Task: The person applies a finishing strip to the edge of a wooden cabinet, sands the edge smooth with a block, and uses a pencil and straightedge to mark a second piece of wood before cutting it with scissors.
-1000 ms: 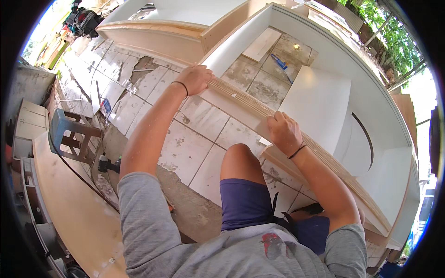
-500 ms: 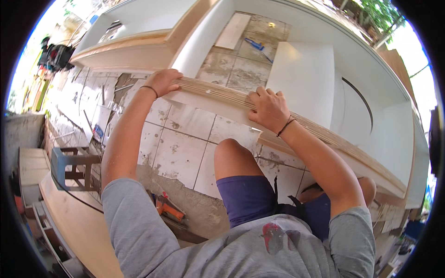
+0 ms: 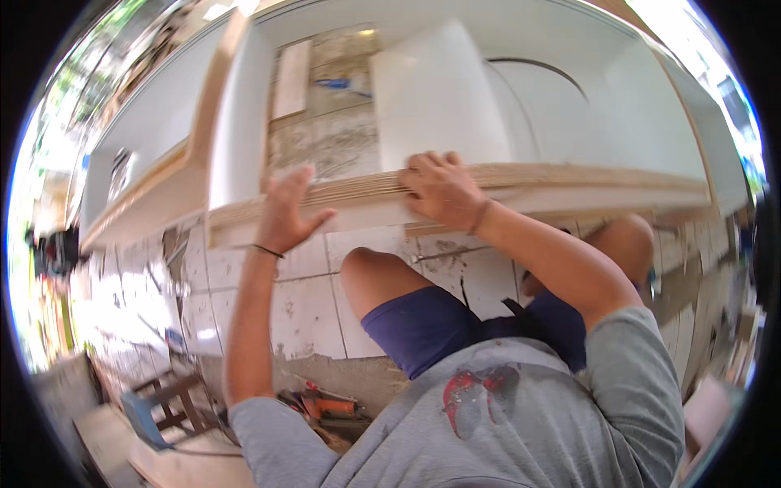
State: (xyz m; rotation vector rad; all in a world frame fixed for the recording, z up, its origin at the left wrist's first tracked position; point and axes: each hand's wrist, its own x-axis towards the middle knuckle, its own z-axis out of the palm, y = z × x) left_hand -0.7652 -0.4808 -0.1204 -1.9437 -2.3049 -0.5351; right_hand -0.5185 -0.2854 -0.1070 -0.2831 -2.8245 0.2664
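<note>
A bundle of thin, light wooden strips [image 3: 569,175] lies along the near edge of a large white cabinet carcass [image 3: 643,98]. My right hand [image 3: 443,191] rests on the bundle near its middle, fingers curled over the top and the thumb on the near side. At the bundle's left end, my left hand [image 3: 289,213] has its fingers and thumb spread, blurred by motion. Whether it touches the strips is hard to make out.
Inside the carcass are a loose white panel [image 3: 435,98] and a blue-handled tool [image 3: 333,84] on the floor. A second carcass [image 3: 159,179] adjoins at left. An orange power tool [image 3: 329,405] and a small stool [image 3: 171,407] are at lower left.
My view has swung, so the carcass edge looks more level. My left hand has let go of the strips' left end and opened. My right hand stays on the bundle.
</note>
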